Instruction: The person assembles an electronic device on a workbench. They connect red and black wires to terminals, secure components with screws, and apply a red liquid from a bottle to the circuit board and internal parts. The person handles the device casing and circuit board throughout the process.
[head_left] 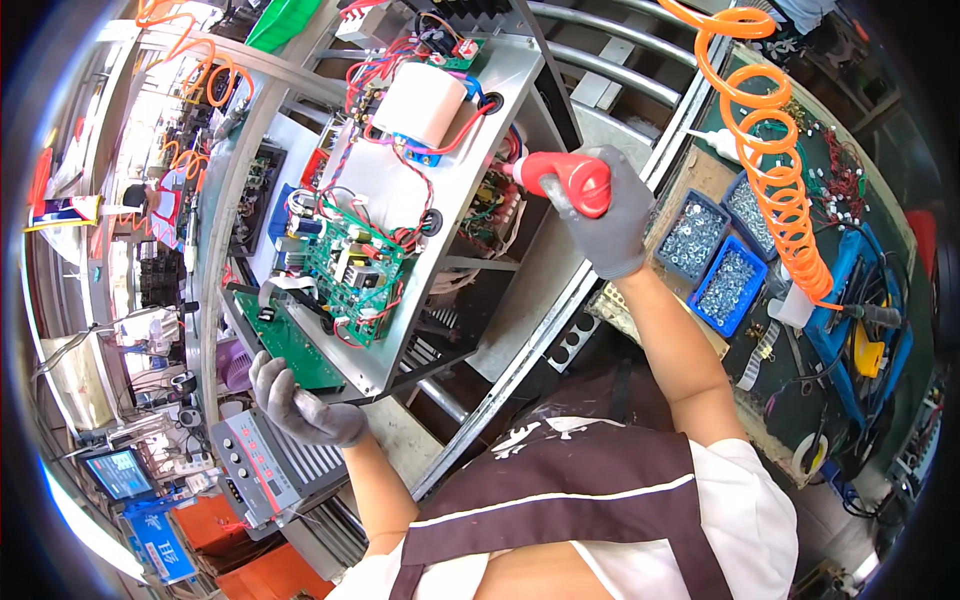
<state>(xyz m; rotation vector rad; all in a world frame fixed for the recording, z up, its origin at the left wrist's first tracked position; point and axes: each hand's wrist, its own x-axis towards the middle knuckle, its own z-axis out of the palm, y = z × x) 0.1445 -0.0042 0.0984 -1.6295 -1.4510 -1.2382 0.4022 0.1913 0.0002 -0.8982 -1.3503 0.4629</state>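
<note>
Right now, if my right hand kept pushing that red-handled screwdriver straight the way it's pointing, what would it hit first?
The right hand points the red-handled screwdriver leftward at the side of the metal chassis. It would probably meet the small circuit board with wires there first, though depth is hard to judge and the tip is hidden.

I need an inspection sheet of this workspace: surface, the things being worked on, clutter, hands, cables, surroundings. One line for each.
Surface: metal roller bench carrying the unit; dark side table at the right.
Job's things: open metal chassis, tilted, with a green circuit board and a white cylindrical part mounted on it.
Clutter: blue bins of screws; tools in a blue tray.
Hands: left hand, gloved, grips the chassis's lower edge; right hand, gloved, holds a red-handled screwdriver at the chassis side.
Cables: red wires across the chassis; orange coiled hose hanging at the right.
Surroundings: grey front panel with a red display lower left; more benches behind.
</note>
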